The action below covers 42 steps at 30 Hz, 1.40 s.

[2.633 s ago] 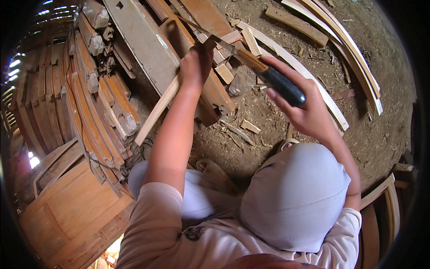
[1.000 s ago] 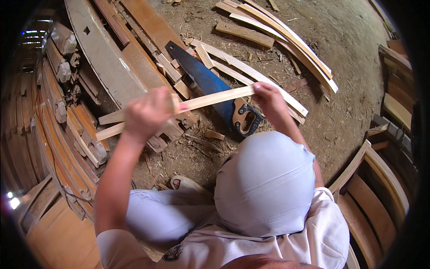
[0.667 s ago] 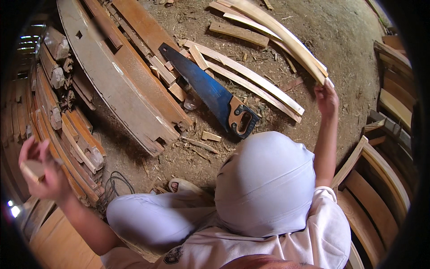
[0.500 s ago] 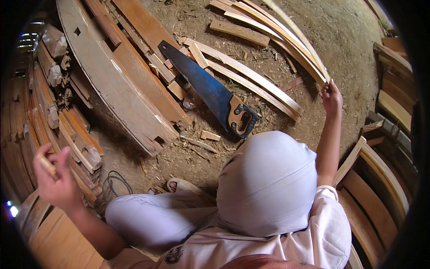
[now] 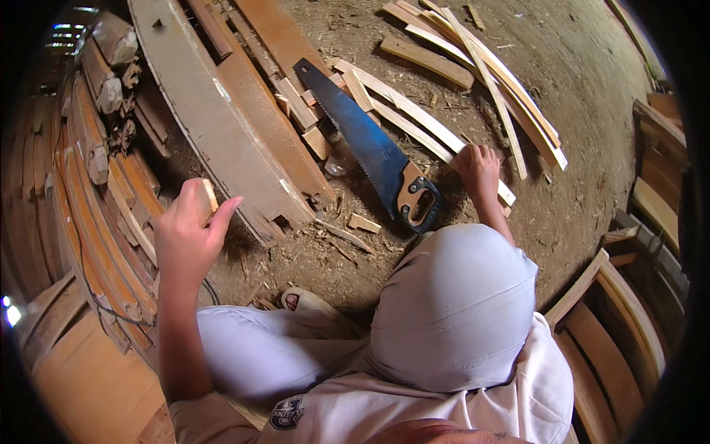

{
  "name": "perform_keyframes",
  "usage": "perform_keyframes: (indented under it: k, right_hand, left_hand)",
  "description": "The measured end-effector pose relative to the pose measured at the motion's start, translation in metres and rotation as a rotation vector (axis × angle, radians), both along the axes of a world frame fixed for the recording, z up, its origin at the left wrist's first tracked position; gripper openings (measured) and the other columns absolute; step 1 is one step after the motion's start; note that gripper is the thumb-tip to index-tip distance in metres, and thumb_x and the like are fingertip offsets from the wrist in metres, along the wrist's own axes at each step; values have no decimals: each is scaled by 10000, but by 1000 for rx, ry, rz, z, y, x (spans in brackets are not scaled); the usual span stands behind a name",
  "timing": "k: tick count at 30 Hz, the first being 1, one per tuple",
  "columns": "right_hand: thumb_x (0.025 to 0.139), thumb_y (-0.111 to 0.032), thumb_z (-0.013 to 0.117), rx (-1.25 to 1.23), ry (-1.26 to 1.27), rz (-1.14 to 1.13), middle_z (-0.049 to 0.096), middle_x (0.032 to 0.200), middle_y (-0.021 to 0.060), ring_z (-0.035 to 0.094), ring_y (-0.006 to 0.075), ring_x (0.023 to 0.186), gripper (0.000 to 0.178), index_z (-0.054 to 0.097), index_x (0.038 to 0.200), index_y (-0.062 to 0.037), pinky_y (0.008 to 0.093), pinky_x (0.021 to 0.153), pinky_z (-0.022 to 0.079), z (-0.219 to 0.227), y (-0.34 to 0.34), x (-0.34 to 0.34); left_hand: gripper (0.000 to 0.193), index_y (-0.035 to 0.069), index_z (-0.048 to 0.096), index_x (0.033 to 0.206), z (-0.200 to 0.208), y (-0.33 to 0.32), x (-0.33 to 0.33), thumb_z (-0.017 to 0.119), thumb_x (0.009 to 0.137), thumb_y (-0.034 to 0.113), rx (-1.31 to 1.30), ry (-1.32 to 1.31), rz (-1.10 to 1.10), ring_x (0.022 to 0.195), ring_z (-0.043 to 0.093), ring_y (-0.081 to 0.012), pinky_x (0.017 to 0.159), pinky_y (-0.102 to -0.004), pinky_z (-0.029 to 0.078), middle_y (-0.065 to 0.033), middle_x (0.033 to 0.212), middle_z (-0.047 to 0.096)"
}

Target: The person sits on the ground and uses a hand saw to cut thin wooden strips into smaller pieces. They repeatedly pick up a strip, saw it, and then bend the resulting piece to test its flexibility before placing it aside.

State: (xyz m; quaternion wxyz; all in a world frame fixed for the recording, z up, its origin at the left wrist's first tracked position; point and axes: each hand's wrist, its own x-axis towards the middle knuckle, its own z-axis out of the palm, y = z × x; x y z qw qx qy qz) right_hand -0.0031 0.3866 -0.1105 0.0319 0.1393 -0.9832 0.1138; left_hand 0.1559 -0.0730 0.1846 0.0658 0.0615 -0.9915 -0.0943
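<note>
My left hand (image 5: pixel 191 229) is raised in front of the left wood stack, its fingers closed round a small pale wood piece (image 5: pixel 210 195). Beyond my right knee, my right hand (image 5: pixel 479 172) has its fingers curled over a pale wooden strip (image 5: pixel 423 118) on the ground; the strip's near end sticks out past the hand. Just left of that hand lies a handsaw (image 5: pixel 367 148) with a blue blade and a wood-and-black handle. Several thin strips (image 5: pixel 510 83) rest on the dirt further right, one lying crosswise over the others.
A wide grey board (image 5: pixel 214 118) with square notches lies beside brown planks (image 5: pixel 274 133). Stacked timber (image 5: pixel 96 222) stands at the left, with a dark cable (image 5: pixel 111 311) near it. Wooden frames (image 5: pixel 621 311) stand at the right. Wood offcuts (image 5: pixel 364 223) and shavings litter the ground.
My right hand has let go of the long thin strip, which now lies across the pile, and has moved left to another strip. My left hand has moved right with the small wood piece.
</note>
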Motion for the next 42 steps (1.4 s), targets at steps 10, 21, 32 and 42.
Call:
perform_keyframes:
  k: [10,21,32,42]
  right_hand:
    - [970,-180,738,-508,3,-44,695,882,223,711,388,804,287,527,1098,-31,459,687,536,75,-14,-32]
    - [1077,-306,598,-1050,-958,326,669,985,102,698,169,906,374,563,1248,25,323,823,595,359,-304,-19]
    - [1076,-351,600,-773,-935,692,748,1058,163,732,198,1027,431,612,1221,55,318,893,559,266,-388,61]
    - [1048,-451,623,-571,-1080,635,746,900,88,707,125,757,508,666,1236,19,290,694,582,264,-377,74]
  left_hand:
    - [314,44,610,1016,28,-42,3,795,936,285,138,53,267,539,509,-193,539,-358,412,-69,611,504]
    - [627,51,671,975,112,-180,-20,683,917,675,1131,533,707,563,647,-96,469,-223,468,-73,772,713]
    - [644,-132,475,1202,-58,-233,-53,490,1081,500,1857,867,923,856,728,-491,859,-657,622,-293,874,634]
    - [777,-95,371,1277,-91,-264,-40,283,1071,648,1986,753,957,1150,661,-480,1056,-672,508,-320,1225,620]
